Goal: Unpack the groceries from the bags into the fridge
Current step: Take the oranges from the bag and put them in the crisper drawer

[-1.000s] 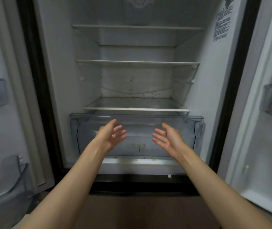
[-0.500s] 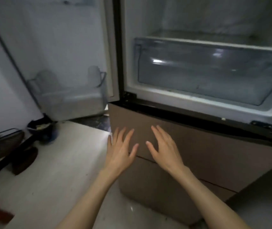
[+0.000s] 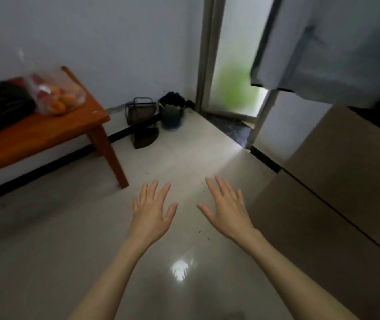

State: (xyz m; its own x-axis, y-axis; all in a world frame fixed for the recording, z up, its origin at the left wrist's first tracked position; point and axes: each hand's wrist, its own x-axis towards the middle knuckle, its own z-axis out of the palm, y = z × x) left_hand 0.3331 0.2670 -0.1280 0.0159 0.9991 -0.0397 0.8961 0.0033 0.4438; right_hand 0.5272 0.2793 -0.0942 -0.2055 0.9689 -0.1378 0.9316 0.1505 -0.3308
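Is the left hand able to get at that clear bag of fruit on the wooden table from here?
Probably not yet. The left hand hovers open over bare floor, well short of the clear bag on the wooden table. Nothing blocks the way, so a step nearer should do it.

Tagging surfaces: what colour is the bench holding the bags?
Reddish-orange wood; the bench shows in the head view, at left.
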